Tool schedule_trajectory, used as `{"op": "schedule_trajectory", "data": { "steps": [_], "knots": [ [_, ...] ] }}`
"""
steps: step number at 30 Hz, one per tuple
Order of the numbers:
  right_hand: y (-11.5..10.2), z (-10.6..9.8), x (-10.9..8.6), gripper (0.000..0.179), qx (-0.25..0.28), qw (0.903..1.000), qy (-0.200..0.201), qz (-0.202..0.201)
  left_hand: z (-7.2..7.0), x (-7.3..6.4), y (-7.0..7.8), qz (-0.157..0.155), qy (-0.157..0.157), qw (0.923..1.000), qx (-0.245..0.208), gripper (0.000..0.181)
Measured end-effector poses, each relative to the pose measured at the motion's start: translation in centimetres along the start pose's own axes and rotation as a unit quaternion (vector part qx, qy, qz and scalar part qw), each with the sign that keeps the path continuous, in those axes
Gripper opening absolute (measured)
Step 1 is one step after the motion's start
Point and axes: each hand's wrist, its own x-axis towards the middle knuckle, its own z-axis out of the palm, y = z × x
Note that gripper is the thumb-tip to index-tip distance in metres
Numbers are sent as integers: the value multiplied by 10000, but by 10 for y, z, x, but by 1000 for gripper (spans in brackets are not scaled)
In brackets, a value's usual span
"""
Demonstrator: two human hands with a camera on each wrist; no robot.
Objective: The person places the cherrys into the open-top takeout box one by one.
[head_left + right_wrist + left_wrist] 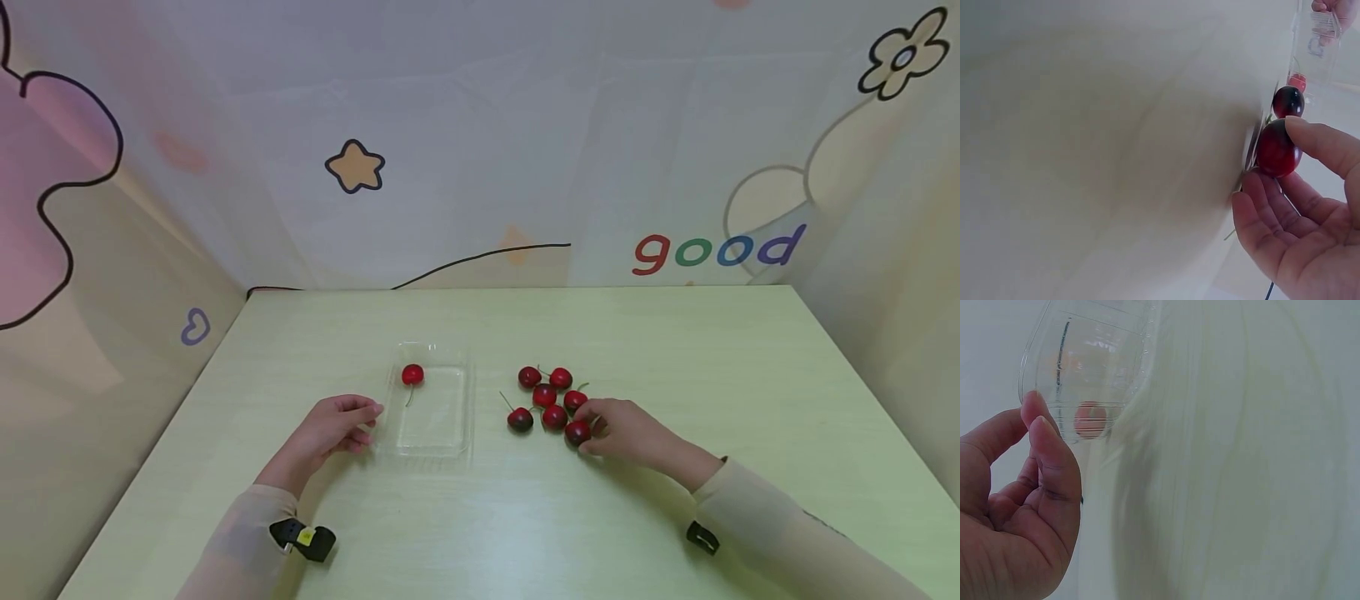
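A clear plastic box (431, 454) sits on the table with one red cherry (412, 375) inside, its stem toward me. At the box's left edge is my left hand (337, 429); its thumb and index finger pinch the rim, as the left wrist view shows on the box (1094, 359). My right hand (626, 429) holds a dark red cherry (577, 432) between thumb and fingers at the near right of a loose cluster. In the right wrist view this cherry (1277, 150) is low against the table, with another cherry (1289, 102) just beyond it.
Several more cherries lie close together left of and behind the right hand, among them a stemmed cherry (520, 419) and one at the back (529, 377). The pale table (487, 533) ends at a printed cloth backdrop (480, 167) behind and at the sides.
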Motion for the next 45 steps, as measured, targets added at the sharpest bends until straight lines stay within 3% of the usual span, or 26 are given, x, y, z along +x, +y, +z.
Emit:
{"op": "schedule_trajectory", "data": {
  "steps": [26,45],
  "knots": [
    [-18,-17,-10,33,-246,9994,63,-237,-1,1,0,7,-48,10000,10,30],
    [-55,-17,7,33,-57,9978,6,-658,1,0,1,1,-79,10000,-21,30]
  ]
}}
